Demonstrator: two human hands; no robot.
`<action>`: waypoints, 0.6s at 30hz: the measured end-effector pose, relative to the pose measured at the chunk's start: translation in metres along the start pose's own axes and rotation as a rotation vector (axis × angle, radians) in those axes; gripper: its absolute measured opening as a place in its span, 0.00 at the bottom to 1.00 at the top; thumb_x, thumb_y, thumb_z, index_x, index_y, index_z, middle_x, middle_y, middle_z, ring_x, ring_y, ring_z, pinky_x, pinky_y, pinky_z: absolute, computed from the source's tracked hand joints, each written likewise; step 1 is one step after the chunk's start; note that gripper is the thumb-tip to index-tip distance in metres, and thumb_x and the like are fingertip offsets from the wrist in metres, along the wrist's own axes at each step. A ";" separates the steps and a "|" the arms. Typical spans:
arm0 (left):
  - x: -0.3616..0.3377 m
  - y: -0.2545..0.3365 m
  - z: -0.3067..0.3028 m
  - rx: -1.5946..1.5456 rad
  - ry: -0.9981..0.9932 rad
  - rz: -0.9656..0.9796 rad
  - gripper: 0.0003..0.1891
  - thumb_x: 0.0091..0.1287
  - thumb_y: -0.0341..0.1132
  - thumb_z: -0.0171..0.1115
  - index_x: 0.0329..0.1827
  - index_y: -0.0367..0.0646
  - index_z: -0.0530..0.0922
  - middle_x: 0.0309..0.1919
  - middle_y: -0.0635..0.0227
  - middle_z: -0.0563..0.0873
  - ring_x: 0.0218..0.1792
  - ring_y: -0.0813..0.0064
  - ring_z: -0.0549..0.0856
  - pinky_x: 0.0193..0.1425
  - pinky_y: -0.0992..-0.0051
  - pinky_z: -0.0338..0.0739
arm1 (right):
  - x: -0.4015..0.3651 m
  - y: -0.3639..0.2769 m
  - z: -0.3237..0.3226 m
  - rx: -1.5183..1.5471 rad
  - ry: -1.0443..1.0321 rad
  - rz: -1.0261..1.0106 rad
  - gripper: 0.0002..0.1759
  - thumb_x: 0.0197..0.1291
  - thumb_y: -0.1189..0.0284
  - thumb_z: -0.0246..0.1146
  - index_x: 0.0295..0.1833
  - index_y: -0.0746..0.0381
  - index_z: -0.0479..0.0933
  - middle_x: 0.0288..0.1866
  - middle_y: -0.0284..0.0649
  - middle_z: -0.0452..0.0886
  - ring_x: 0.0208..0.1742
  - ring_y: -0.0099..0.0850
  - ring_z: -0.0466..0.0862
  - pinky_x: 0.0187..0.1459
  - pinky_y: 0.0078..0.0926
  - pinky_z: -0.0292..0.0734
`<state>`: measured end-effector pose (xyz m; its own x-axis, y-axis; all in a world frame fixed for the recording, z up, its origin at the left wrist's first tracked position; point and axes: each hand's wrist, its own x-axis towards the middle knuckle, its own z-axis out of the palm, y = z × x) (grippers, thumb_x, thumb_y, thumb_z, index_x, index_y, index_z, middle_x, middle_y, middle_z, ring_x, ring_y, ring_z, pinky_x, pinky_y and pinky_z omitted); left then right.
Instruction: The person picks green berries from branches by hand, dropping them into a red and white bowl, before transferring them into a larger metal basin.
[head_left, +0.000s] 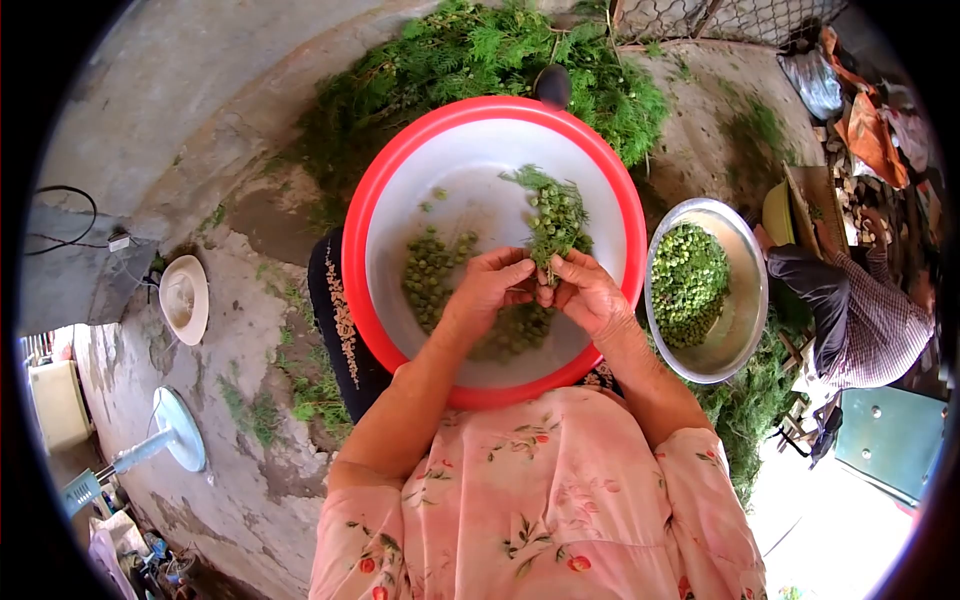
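A large basin with a red rim [362, 220] and a whitish inside rests on my lap. Over it, both hands meet around a leafy green sprig [556, 212] thick with small, round, knobbly cones. My left hand [492, 284] pinches the sprig's lower end between thumb and fingers. Close beside it, my right hand [588, 292] also has its fingers closed on the sprig near the stem. Loose green cones [428, 275] lie in the basin, left of and below my hands. My forearms and fingers partly hide the basin's near side.
At right stands a steel bowl [752, 340] holding many green cones [690, 280]. A heap of cut green branches [440, 75] lies beyond the basin. Another person [870, 320] sits at far right near a yellow container [777, 213]. A pale hat [184, 300] and fan [180, 430] are at left.
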<state>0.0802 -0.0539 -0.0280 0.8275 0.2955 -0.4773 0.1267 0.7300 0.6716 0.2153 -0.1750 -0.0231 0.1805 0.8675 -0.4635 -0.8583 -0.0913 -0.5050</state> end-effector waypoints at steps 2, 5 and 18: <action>-0.004 0.004 0.005 -0.026 0.074 0.000 0.10 0.63 0.36 0.61 0.44 0.41 0.79 0.34 0.67 0.84 0.35 0.73 0.83 0.42 0.72 0.78 | -0.002 -0.001 0.006 0.009 0.058 -0.023 0.11 0.60 0.72 0.62 0.47 0.62 0.74 0.36 0.38 0.80 0.32 0.33 0.78 0.35 0.30 0.72; -0.003 0.004 0.006 0.072 0.171 -0.002 0.10 0.60 0.34 0.63 0.41 0.40 0.80 0.32 0.67 0.84 0.33 0.74 0.83 0.38 0.73 0.78 | -0.004 -0.002 0.012 0.022 0.096 -0.042 0.10 0.60 0.73 0.62 0.46 0.61 0.74 0.36 0.37 0.80 0.32 0.32 0.78 0.36 0.30 0.73; -0.004 0.005 0.013 0.390 0.207 -0.066 0.12 0.56 0.32 0.59 0.39 0.34 0.80 0.28 0.64 0.83 0.25 0.75 0.81 0.31 0.76 0.78 | -0.003 0.016 0.002 -0.017 0.125 -0.120 0.04 0.60 0.75 0.62 0.41 0.61 0.76 0.35 0.37 0.81 0.32 0.30 0.81 0.34 0.27 0.77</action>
<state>0.0847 -0.0599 -0.0155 0.6888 0.4028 -0.6028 0.4050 0.4759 0.7807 0.2003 -0.1784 -0.0279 0.3402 0.8051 -0.4858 -0.8190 -0.0002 -0.5738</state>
